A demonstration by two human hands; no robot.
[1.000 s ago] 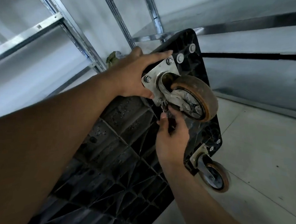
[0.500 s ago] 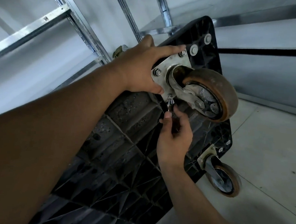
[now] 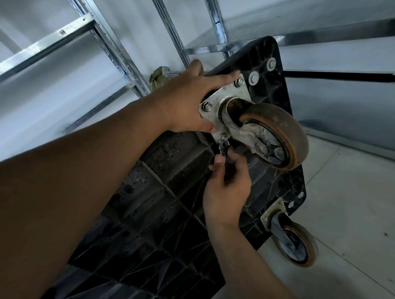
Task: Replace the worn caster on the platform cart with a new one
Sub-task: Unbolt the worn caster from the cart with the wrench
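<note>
Our left hand (image 3: 190, 98) clasps the far edge of the platform cart (image 3: 142, 215), its fingers lying across the left corner of the mounting plate (image 3: 226, 98) and its thumb at the plate's near edge. Our right hand (image 3: 226, 189) pinches a small metal tool (image 3: 222, 149) between thumb and fingertips, with the tool's head set on the near nut (image 3: 223, 137); we cannot tell what kind of tool it is.

We count two hands, one tool and two casters. The worn caster (image 3: 272, 135) is bolted to the cart's upturned underside just right of both hands, and a second caster (image 3: 294, 243) sits at the cart's near right corner, down by the floor (image 3: 349, 203). Three nuts show on the plate, and the wheel hides the place of any fourth. Two large washers (image 3: 254, 78) lie beyond the plate toward the far corner. Three shelving uprights (image 3: 166, 26) stand behind the cart.

Compared with half a second earlier, both hands keep their places and the tool stays on the same nut. The whole scene has only slid slightly in the view.

The cart stands tipped, ribbed underside toward us, with its far edge close against the shelving. The tool works in a narrow gap, with the wheel fork crowding it on the right and the ribs on the left. Pale floor stretches to the right of the cart.
</note>
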